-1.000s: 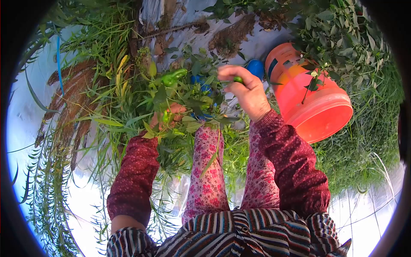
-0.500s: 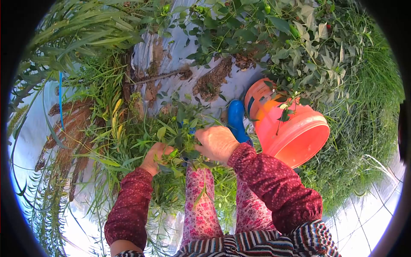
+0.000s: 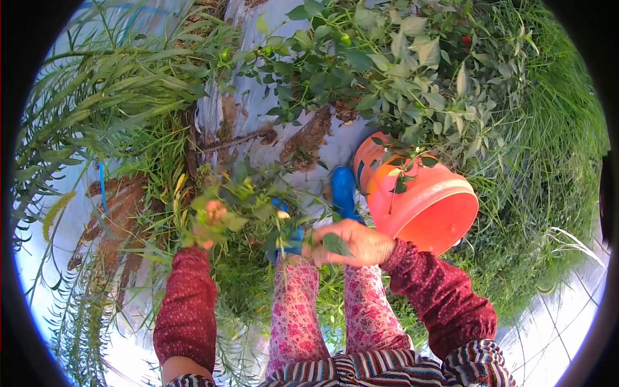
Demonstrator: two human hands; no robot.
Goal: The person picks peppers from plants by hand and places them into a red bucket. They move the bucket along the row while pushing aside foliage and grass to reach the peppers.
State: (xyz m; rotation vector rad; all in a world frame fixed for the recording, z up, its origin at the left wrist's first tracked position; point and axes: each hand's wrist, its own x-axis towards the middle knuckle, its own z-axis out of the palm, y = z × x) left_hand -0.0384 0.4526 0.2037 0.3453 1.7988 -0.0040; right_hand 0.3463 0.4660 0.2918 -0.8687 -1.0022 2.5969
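Note:
My left hand [image 3: 215,214] is blurred and partly hidden behind leaves of a low green plant [image 3: 248,200]; its fingers do not show clearly. My right hand [image 3: 354,242] is right of the plant, above my knees, its fingers curled together and pointing left. A dark green leaf [image 3: 336,245] lies across those fingers, and I cannot make out what is in them. Just beyond the right hand, an orange-pink bucket [image 3: 419,201] lies tipped, its mouth facing toward me.
A leafy pepper plant [image 3: 387,58] with a red fruit [image 3: 465,40] spreads over grey plastic sheeting [image 3: 258,151]. My blue boots [image 3: 343,190] stand beside the bucket. Long grass grows at both sides, with dry brown stalks [image 3: 119,213] at left.
My hands have moved apart: the left went left and slightly up among blurred leaves, the right moved right and down, away from the plant. The view has shifted slightly.

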